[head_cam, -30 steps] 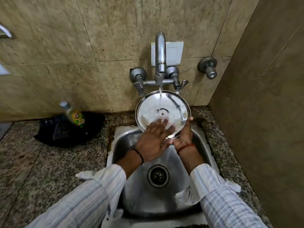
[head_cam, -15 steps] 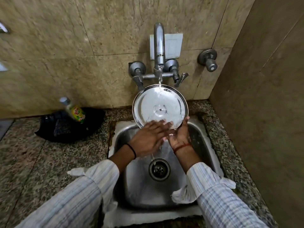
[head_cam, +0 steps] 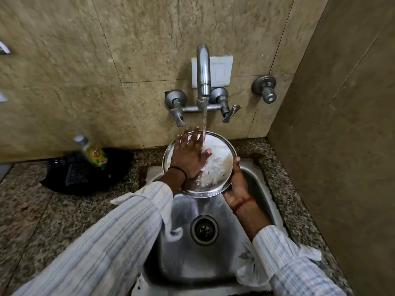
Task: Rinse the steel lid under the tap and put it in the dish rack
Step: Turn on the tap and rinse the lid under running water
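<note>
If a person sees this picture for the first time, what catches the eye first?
The round shiny steel lid under the running chrome wall tap, over the steel sink. The left hand lies flat on it; the right hand grips its right edge.

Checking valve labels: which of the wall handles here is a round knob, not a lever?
The lone knob far right of the tap; the two under the spout are flat levers.

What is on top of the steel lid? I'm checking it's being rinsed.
The left hand lies flat on the steel lid, with tap water falling beside it. The lid's left part is covered.
</note>
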